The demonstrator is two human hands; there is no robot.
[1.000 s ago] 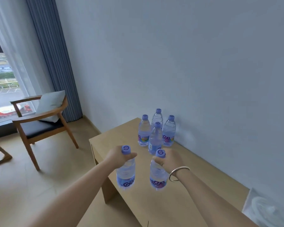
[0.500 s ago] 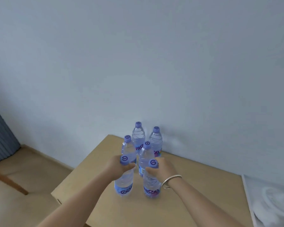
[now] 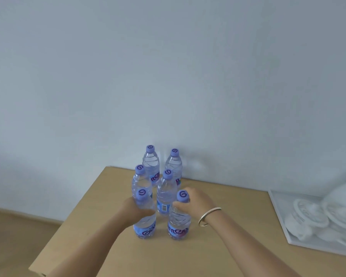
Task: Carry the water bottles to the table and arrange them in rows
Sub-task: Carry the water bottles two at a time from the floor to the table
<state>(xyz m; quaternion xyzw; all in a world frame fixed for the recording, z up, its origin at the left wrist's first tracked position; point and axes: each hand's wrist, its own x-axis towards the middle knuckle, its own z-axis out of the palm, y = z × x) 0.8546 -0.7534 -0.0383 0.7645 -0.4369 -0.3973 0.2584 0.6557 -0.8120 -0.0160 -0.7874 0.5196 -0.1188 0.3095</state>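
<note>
Pale wood made up the table [image 3: 238, 206], which stood against a plain grey-white wall [image 3: 168, 66]. Nearest the camera, the left hand [image 3: 135, 210] had its fingers curled round the middle of one water bottle [image 3: 145, 226], and the right hand [image 3: 192, 204] gripped the shoulder of a second water bottle [image 3: 178, 224] just below its purple cap; a thin bangle [image 3: 209, 216] circled that wrist. Both held bottles stood upright side by side, bases at the tabletop, though contact could not be confirmed. Behind them stood two more upright bottles [image 3: 166, 193], close together, and behind those a rear pair [image 3: 151, 166] next to the wall, making three rows of two. Off to the right lay a white tray [image 3: 278, 212] bearing blurred white dishes [image 3: 308, 214].
</note>
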